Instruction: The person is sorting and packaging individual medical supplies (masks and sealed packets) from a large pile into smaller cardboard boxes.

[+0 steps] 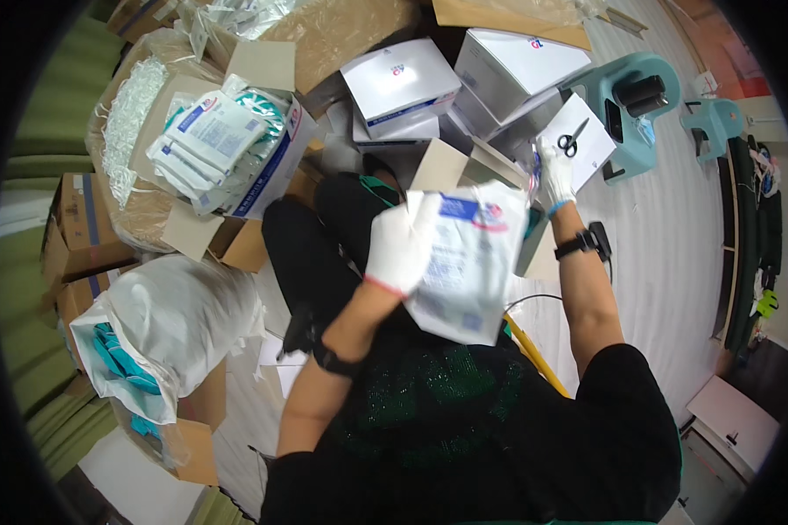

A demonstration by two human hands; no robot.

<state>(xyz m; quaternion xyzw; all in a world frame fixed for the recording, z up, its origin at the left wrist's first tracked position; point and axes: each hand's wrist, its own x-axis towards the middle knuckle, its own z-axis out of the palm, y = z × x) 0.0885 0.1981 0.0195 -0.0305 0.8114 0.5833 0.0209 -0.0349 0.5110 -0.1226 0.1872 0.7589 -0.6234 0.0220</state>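
My left hand (400, 249), in a white glove, grips a white flat packet (468, 271) with a blue printed band by its left edge. The packet is slightly blurred and hangs over my lap, in front of an open box (538, 249) that it partly hides. My right hand (556, 175), also gloved in white, is at the far right side of that box, its fingers bunched beside a small shiny purplish thing (535, 164) too small to make out. Just beyond it, dark scissors (573, 140) lie on a white surface (591, 127).
At the left, an open carton (276, 166) holds several similar white packets (214, 131). Closed white boxes (400, 83) are stacked ahead. A white sack (179, 306) with teal contents lies at the left. A teal stool (635, 79) with a black cylinder stands at the far right.
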